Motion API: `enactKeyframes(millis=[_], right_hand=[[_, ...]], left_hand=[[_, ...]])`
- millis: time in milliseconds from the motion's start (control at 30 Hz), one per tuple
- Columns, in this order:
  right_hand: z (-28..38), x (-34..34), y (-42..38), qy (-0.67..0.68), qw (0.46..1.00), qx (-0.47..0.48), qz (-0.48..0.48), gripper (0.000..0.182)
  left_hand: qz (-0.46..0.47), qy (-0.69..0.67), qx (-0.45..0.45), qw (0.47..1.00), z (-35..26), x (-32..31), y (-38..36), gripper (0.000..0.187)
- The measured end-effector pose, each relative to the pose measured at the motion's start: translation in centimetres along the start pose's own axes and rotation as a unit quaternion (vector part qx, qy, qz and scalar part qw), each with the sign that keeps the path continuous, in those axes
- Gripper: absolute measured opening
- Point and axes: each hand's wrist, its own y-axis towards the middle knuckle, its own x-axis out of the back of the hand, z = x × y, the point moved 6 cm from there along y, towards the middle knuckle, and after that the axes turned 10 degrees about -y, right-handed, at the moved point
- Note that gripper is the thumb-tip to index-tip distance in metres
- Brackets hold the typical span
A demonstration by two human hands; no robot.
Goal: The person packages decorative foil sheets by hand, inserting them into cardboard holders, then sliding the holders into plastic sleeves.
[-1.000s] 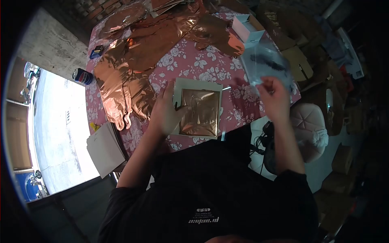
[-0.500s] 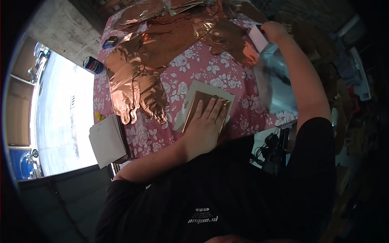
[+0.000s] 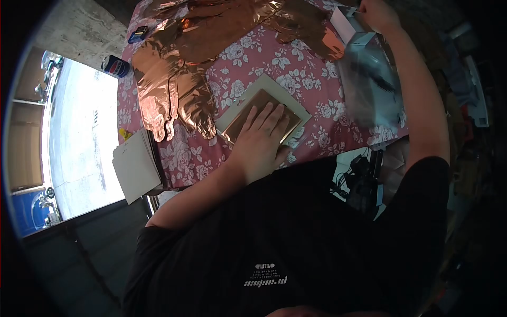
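Observation:
My left hand [image 3: 261,134] lies flat, fingers spread, on a folded copper-coloured foil piece [image 3: 253,108]. Under the foil is a pale cardboard sheet [image 3: 270,84], turned at an angle on the table. At the far right, my right hand [image 3: 381,17] is beside a small white box [image 3: 346,25], with its fingers curled together. What those fingers hold, if anything, I cannot make out. A clear plastic bag [image 3: 364,87] lies just below the box, with something dark showing in or under it.
Crinkled copper foil shapes [image 3: 171,79] spread across the floral tablecloth [image 3: 240,50]. A Pepsi can [image 3: 115,66] and a small blue box [image 3: 138,35] stand at the left edge. Below them is a stack of pale cards [image 3: 136,166]. Dark equipment with cables [image 3: 362,182] sits below the table's right edge.
My right hand has moved from the white box's top edge to its right side. The foil and cardboard under my left hand have turned clockwise. The whole view has shifted slightly.

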Motion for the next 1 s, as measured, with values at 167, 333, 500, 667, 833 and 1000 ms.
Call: enactKeyframes(millis=[167, 333, 500, 667, 833, 1000], right_hand=[[2.5, 3.9, -13.7, 0.321, 0.945, -0.061, -0.028, 0.021], [13.1, 7.0, -30.9, 0.51, 0.851, -0.121, 0.034, 0.01], [16.5, 6.5, -34.7, 0.471, 0.87, -0.136, 0.051, 0.016], [17.3, 5.9, -33.2, 0.412, 0.904, -0.11, 0.033, 0.012], [18.2, 6.1, -31.7, 0.419, 0.902, -0.103, 0.006, 0.014], [19.2, 7.3, -30.6, 0.428, 0.9, -0.08, -0.015, 0.015]], left_hand=[[-0.029, 0.01, -0.014, 0.999, 0.2, -0.4, 0.1, 0.06], [-0.055, -0.026, -0.007, 0.998, 0.2, -0.1, -0.3, 0.053], [-0.062, -0.04, -0.015, 0.997, 0.2, -0.5, -0.4, 0.05], [-0.068, -0.06, -0.005, 0.996, 0.6, -0.6, -0.5, 0.047], [-0.062, -0.048, -0.023, 0.997, 0.0, -0.2, -0.8, 0.049], [-0.067, -0.049, -0.037, 0.996, -0.2, -0.2, -0.8, 0.05]])
